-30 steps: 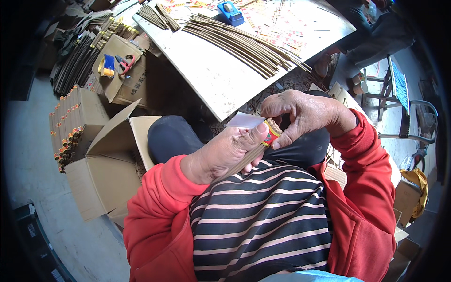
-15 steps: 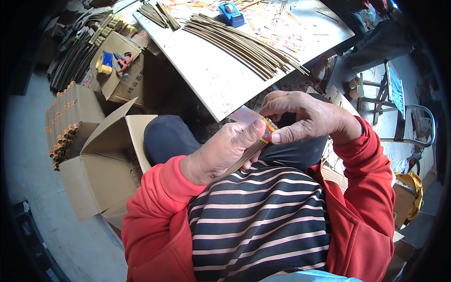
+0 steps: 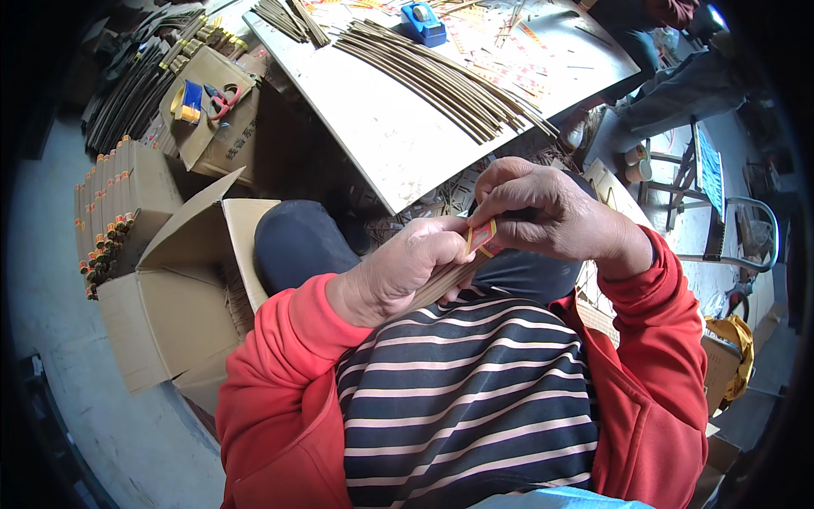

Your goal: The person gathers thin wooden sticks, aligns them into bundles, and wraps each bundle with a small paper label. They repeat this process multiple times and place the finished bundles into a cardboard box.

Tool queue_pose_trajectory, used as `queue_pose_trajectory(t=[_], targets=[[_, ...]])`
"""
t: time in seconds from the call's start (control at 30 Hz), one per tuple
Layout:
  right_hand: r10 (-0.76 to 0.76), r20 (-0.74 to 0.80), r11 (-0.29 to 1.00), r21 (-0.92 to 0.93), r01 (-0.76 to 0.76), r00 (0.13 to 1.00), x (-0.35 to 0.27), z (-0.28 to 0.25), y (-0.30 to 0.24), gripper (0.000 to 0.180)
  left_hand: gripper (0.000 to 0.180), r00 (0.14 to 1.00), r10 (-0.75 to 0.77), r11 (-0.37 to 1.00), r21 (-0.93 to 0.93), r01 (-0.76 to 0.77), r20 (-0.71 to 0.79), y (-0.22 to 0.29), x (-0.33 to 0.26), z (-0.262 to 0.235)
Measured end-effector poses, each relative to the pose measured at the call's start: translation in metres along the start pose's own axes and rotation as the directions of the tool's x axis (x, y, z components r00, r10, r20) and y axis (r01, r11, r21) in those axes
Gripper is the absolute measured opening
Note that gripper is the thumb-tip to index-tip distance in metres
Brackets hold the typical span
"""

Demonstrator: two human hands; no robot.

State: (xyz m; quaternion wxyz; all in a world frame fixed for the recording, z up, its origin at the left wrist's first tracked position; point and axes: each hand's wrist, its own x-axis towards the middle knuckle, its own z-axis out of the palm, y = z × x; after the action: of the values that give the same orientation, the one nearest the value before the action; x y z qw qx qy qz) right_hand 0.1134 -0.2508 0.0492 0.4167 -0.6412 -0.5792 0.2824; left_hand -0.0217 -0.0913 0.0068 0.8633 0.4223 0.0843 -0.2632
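Note:
My left hand (image 3: pixel 403 267) is closed around a bundle of thin brown incense sticks (image 3: pixel 445 284), held slantwise over my lap. Near the upper end of the bundle sits a red and yellow paper band (image 3: pixel 482 236). My right hand (image 3: pixel 555 212) has its thumb and fingertips pressed on that band, pinching it against the sticks. The left thumb rests just beside the band's edge. My fingers hide most of the bundle's upper end.
On the white table (image 3: pixel 365 127) ahead lie loose brown sticks (image 3: pixel 432 76), a blue tape dispenser (image 3: pixel 423 24) and scattered paper strips. Left stand an open cardboard box (image 3: pixel 182 314), banded bundles (image 3: pixel 106 212), and red-handled scissors (image 3: pixel 223 102) on another box. A folding chair (image 3: pixel 710 187) is right.
The pale loose flap of the band, which stuck out to the upper left, now lies folded over the bundle. My right fingertips have moved onto it, and the left thumb has drawn back.

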Motion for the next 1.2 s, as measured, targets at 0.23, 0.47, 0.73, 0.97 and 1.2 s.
queue_pose_trajectory(t=[0.23, 0.47, 0.73, 0.97, 1.2], targets=[[-0.187, 0.081, 0.967, -0.163, 0.198, 0.979, 0.002, -0.007, -0.003, 0.019, 0.036, 0.999, -0.026, 0.982, -0.185, 0.032, 0.038, -0.003, -0.002, -0.004], [-0.364, 0.092, 0.89, -0.258, 0.376, 0.927, 0.005, -0.008, -0.003, 0.015, 0.041, 0.997, -0.05, 0.996, -0.078, 0.045, -0.057, 0.001, -0.003, 0.001], [-0.526, 0.125, 0.826, -0.16, 0.541, 0.841, 0.011, -0.01, 0.003, 0.017, 0.033, 0.999, -0.014, 0.996, -0.084, 0.011, -0.034, 0.007, -0.008, 0.008], [-0.58, 0.148, 0.801, -0.077, 0.594, 0.801, 0.024, -0.012, 0.006, 0.022, 0.038, 0.999, 0.027, 0.989, -0.147, -0.03, -0.025, 0.004, -0.015, 0.003], [-0.297, -0.234, 0.902, 0.249, 0.352, 0.926, 0.009, -0.005, -0.005, 0.054, 0.041, 0.981, 0.112, 0.993, -0.03, -0.118, -0.156, 0.009, -0.016, 0.005]])
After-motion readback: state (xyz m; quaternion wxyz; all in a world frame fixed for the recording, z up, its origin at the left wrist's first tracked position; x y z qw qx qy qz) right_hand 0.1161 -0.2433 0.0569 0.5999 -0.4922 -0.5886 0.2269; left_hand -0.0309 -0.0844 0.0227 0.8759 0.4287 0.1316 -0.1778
